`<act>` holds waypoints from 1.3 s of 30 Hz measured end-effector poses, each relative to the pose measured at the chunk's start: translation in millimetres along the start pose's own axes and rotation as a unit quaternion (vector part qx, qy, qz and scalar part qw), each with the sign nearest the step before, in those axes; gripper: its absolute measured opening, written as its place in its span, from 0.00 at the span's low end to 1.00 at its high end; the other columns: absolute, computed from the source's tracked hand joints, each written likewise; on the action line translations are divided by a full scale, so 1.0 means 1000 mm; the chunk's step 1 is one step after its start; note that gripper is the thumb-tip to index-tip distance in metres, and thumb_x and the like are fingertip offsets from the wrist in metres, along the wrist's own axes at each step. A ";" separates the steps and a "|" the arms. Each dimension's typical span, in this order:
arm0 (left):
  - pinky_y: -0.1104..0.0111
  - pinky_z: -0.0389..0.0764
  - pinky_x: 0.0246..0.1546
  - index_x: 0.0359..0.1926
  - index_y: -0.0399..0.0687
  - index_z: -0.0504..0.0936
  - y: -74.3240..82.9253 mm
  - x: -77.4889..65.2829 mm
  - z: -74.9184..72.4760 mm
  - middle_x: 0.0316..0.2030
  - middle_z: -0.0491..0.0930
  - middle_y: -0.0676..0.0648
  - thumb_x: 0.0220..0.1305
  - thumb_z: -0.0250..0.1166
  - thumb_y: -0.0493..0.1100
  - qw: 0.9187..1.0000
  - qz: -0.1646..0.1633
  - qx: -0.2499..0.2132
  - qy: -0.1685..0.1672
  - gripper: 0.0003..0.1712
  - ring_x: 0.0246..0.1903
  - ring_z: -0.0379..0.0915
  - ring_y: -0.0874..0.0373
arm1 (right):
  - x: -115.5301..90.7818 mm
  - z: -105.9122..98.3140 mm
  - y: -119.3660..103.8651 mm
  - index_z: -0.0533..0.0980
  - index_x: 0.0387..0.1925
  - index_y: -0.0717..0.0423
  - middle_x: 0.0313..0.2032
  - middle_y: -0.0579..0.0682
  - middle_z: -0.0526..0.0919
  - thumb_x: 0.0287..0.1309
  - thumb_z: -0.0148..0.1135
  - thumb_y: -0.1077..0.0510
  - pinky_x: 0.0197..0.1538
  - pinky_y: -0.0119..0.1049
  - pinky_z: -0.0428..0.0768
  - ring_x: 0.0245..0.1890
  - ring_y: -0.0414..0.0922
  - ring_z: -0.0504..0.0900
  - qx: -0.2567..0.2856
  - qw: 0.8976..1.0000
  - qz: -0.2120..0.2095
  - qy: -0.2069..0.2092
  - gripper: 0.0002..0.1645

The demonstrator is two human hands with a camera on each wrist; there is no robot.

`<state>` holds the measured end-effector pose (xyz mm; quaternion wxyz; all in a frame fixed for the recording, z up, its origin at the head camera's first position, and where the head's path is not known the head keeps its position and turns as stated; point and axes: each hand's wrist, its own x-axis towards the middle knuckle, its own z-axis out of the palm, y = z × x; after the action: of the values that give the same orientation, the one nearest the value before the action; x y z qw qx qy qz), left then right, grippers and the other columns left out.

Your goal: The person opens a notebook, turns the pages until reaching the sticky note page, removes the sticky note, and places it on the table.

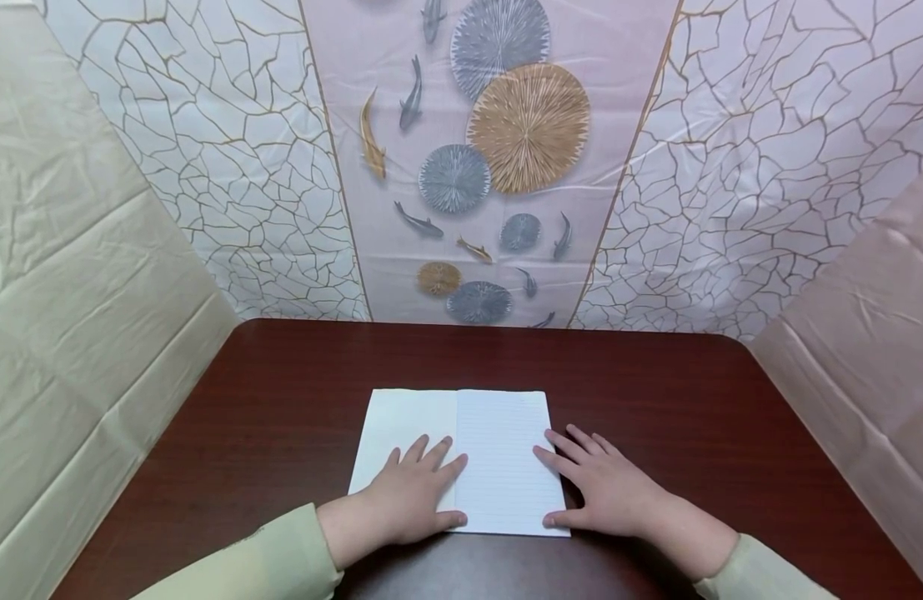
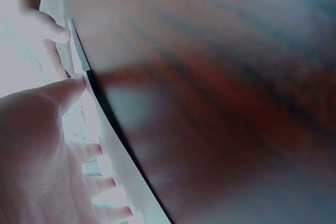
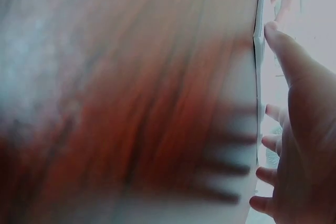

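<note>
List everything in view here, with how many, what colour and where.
table: 1, dark red-brown, below the backdrop
backdrop: 1, white and pale pink with printed fish and discs, behind the table
left sheet: 1, cream, left of the table
right sheet: 1, pinkish beige, right of the table
notebook: 1, white, open on the table
sleeves: 2, pale green, on both forearms
left hand: 1, bare, spread over the notebook's fold
right hand: 1, bare, at the notebook's right edge

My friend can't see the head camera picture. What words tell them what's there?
An open notebook lies on a dark red-brown table. A person's left hand spreads over its left side; the right hand is at its lined right side's edge. Behind is a fish-patterned backdrop.
</note>
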<state>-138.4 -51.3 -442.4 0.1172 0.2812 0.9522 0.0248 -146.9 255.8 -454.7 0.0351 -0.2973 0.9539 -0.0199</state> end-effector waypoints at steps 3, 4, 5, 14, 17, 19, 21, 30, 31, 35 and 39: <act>0.39 0.56 0.58 0.70 0.64 0.54 0.001 0.000 0.000 0.71 0.48 0.48 0.55 0.47 0.75 1.000 -0.001 0.000 -0.004 0.45 0.68 0.44 0.41 | 0.000 0.001 0.001 0.55 0.69 0.35 0.70 0.46 0.54 0.42 0.44 0.17 0.64 0.57 0.54 0.69 0.57 0.49 0.004 1.000 0.001 -0.003 0.54; 0.39 0.56 0.58 0.70 0.64 0.54 0.001 0.000 -0.001 0.71 0.48 0.48 0.55 0.47 0.75 1.000 -0.001 0.001 -0.005 0.45 0.68 0.44 0.41 | 0.001 0.001 0.002 0.55 0.69 0.35 0.70 0.45 0.54 0.42 0.44 0.17 0.64 0.58 0.55 0.69 0.57 0.50 0.007 1.000 0.001 -0.005 0.54; 0.40 0.56 0.58 0.70 0.64 0.53 0.001 0.000 -0.001 0.71 0.48 0.48 0.56 0.47 0.75 1.000 -0.001 0.001 -0.006 0.45 0.68 0.44 0.41 | 0.001 0.002 0.002 0.55 0.69 0.35 0.70 0.45 0.54 0.41 0.45 0.17 0.63 0.58 0.56 0.69 0.57 0.50 0.009 1.000 0.002 -0.006 0.54; 0.40 0.56 0.59 0.70 0.64 0.53 0.001 -0.001 -0.002 0.71 0.48 0.48 0.56 0.47 0.75 1.000 0.000 -0.001 -0.005 0.44 0.68 0.44 0.41 | 0.002 -0.001 0.005 0.56 0.68 0.33 0.70 0.45 0.54 0.36 0.48 0.15 0.61 0.60 0.59 0.68 0.57 0.52 0.016 1.000 -0.003 -0.010 0.57; 0.39 0.56 0.59 0.70 0.64 0.53 0.000 -0.001 -0.002 0.71 0.48 0.48 0.56 0.47 0.74 1.000 -0.001 -0.001 -0.007 0.44 0.68 0.44 0.41 | 0.003 -0.002 0.005 0.56 0.68 0.33 0.69 0.45 0.55 0.35 0.49 0.15 0.60 0.61 0.59 0.68 0.57 0.53 0.022 1.000 -0.002 -0.012 0.57; 0.39 0.55 0.59 0.70 0.64 0.53 0.000 0.000 -0.002 0.71 0.48 0.48 0.56 0.47 0.75 1.000 -0.002 -0.001 -0.008 0.45 0.69 0.43 0.41 | 0.004 -0.003 0.004 0.57 0.68 0.33 0.69 0.45 0.55 0.34 0.49 0.15 0.60 0.61 0.59 0.68 0.57 0.53 0.026 1.000 -0.001 -0.014 0.57; 0.39 0.55 0.59 0.70 0.64 0.53 0.000 0.000 -0.001 0.71 0.47 0.48 0.56 0.47 0.75 1.000 -0.002 -0.001 -0.008 0.45 0.69 0.43 0.41 | 0.004 -0.003 0.004 0.57 0.68 0.32 0.69 0.45 0.55 0.34 0.50 0.15 0.60 0.61 0.60 0.68 0.57 0.53 0.027 1.000 0.002 -0.015 0.58; 0.39 0.55 0.59 0.70 0.65 0.52 -0.003 0.003 0.000 0.71 0.47 0.49 0.55 0.46 0.76 1.000 -0.002 0.001 -0.008 0.45 0.69 0.43 0.42 | 0.005 -0.005 0.004 0.58 0.67 0.32 0.69 0.44 0.57 0.33 0.48 0.14 0.59 0.61 0.60 0.68 0.56 0.54 0.026 1.000 0.008 -0.015 0.57; 0.39 0.55 0.59 0.70 0.65 0.52 -0.003 0.003 0.000 0.71 0.47 0.49 0.55 0.46 0.76 1.000 -0.001 0.001 -0.008 0.45 0.69 0.43 0.42 | 0.005 -0.005 0.004 0.58 0.67 0.32 0.69 0.44 0.57 0.33 0.48 0.15 0.59 0.61 0.61 0.68 0.56 0.54 0.026 1.000 0.008 -0.014 0.57; 0.40 0.55 0.59 0.70 0.65 0.52 -0.002 0.003 0.001 0.71 0.47 0.49 0.56 0.46 0.75 1.000 0.001 0.002 -0.007 0.45 0.69 0.43 0.42 | 0.006 -0.004 0.005 0.60 0.66 0.31 0.68 0.44 0.58 0.33 0.49 0.15 0.58 0.61 0.62 0.67 0.56 0.55 0.025 1.000 0.009 -0.009 0.56; 0.40 0.56 0.59 0.70 0.64 0.54 -0.001 0.002 0.000 0.71 0.49 0.49 0.55 0.47 0.75 1.000 0.002 0.004 -0.002 0.45 0.68 0.45 0.42 | 0.007 -0.005 0.004 0.62 0.65 0.32 0.67 0.45 0.60 0.33 0.49 0.15 0.57 0.61 0.63 0.66 0.56 0.57 0.023 1.000 0.011 -0.003 0.55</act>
<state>-140.7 -51.2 -443.0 0.1177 0.2839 0.9514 0.0206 -155.5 255.5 -450.4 0.0448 -0.2864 0.9562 -0.0407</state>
